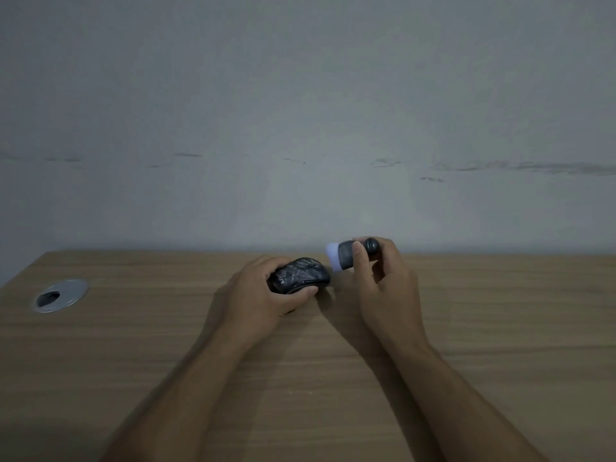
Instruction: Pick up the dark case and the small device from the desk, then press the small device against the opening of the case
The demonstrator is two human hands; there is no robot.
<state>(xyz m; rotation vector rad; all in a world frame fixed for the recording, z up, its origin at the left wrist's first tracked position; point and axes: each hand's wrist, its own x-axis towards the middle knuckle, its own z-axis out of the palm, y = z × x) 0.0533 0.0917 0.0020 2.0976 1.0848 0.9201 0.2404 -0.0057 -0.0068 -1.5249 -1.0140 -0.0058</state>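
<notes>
My left hand (263, 295) grips a black computer mouse (300, 276) with a worn, scratched shell, holding it just above the wooden desk (500, 328) near its far edge. My right hand (383, 278) pinches a small dark object (346, 258) with a pale bluish-white end (332, 256) that points left, toward the mouse. A dark rounded part (371, 244) of it sticks out above my fingers. The two hands are a short gap apart; the small object does not touch the mouse.
A round metal cable grommet (61, 295) is set into the desk at the far left. A scuffed grey wall (300, 111) rises right behind the desk's far edge.
</notes>
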